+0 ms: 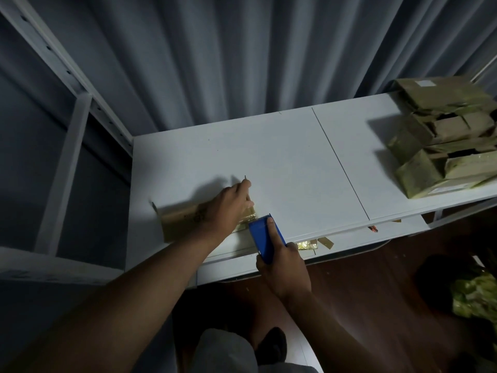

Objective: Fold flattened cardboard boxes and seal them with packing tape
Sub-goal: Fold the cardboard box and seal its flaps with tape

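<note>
Cardboard box lies on the white table, near its front left corner. Left hand presses on the box, fingers together and slightly curled. Right hand grips the blue tape dispenser just beside the box, index finger straight along its top.

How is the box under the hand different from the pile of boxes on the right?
The box lies alone near the table's front edge, while the pile of boxes is stacked at the far right end. The left hand presses on the box as the right hand holds the blue tape cutter against it; nobody touches the pile. Both are brown cardboard.
</note>
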